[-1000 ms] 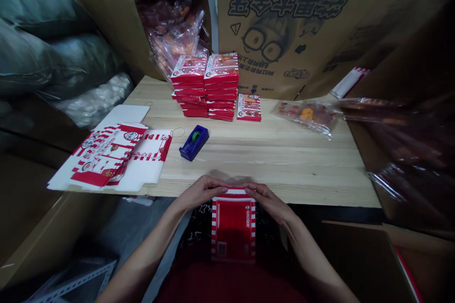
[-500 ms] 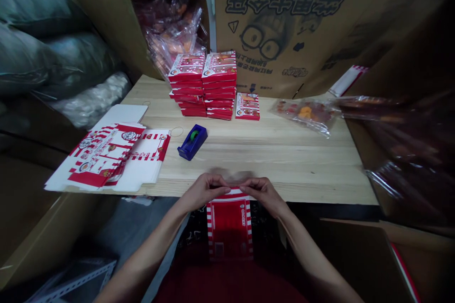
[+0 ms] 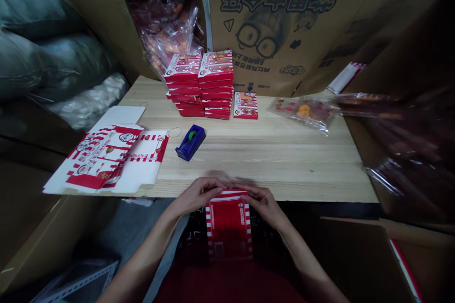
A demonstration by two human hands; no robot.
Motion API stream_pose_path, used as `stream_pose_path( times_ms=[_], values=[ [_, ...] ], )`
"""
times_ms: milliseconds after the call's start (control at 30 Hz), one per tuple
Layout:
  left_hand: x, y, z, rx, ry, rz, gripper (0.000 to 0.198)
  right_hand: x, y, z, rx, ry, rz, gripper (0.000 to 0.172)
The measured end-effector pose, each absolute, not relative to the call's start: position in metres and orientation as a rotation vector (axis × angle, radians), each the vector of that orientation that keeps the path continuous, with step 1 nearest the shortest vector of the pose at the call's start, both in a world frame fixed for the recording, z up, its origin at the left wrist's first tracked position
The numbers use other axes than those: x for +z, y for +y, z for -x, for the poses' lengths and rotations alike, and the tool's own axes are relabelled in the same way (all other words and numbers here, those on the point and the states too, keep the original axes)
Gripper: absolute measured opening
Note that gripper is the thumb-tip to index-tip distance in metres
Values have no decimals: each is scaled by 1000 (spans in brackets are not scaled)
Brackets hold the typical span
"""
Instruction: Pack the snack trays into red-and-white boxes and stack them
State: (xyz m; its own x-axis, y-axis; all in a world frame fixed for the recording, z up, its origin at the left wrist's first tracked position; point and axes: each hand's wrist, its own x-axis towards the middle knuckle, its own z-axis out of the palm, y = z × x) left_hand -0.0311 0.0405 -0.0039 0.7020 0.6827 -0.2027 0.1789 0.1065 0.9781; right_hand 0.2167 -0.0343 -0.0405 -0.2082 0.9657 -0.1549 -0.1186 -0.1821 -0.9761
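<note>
Between my two hands is a red box [image 3: 229, 225] with white-striped edges, hanging just off the table's front edge with its printed face toward me. My left hand [image 3: 202, 194] grips the left part of its top edge, thumb on the near side and fingers behind. At the right part of that edge my right hand [image 3: 262, 201] is closed the same way, its fingers reaching over the top. The fingertips behind the box are partly hidden. Farther up the table, a blue tape dispenser [image 3: 191, 143] with a green core is the nearest loose thing.
Stacked red and white boxes [image 3: 199, 85] stand at the back, beside a single box [image 3: 245, 105]. Flat printed cartons [image 3: 103, 156] lie at left. An open cardboard box [image 3: 103, 14] holds wrapped candy [image 3: 170, 33]. A clear candy bag [image 3: 304, 111] rests at right.
My fingers have shifted along the top edge of the box, the right ones now lying flatter over it. The view has moved slightly; the box stays in both hands.
</note>
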Motion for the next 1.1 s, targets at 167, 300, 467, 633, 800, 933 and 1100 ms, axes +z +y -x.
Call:
stream_pose_path(
  times_ms=[167,300,467,633,800,933,1100],
  values=[
    [-18,22,41,542,863,-1401,41,-48,-40,-232,1465,-1226,1197,29],
    [-20,17,45,558,910,-1434,37,-41,-38,-230,1457,-1247,1179,32],
    [-20,18,49,542,833,-1477,30,-32,-31,-217,1464,-1422,1163,33],
    [-38,7,36,669,953,-1419,21,-47,-29,-211,1508,-1344,1193,32],
    [-33,42,42,942,1209,-1460,32,-37,-26,-225,1309,-1279,1303,27],
    [-23,112,83,1201,1635,-1389,39,3,-17,-241,879,-1263,1283,16],
    [-34,163,105,1017,1615,-1332,21,28,-2,-231,473,-1273,1180,17]
  ],
)
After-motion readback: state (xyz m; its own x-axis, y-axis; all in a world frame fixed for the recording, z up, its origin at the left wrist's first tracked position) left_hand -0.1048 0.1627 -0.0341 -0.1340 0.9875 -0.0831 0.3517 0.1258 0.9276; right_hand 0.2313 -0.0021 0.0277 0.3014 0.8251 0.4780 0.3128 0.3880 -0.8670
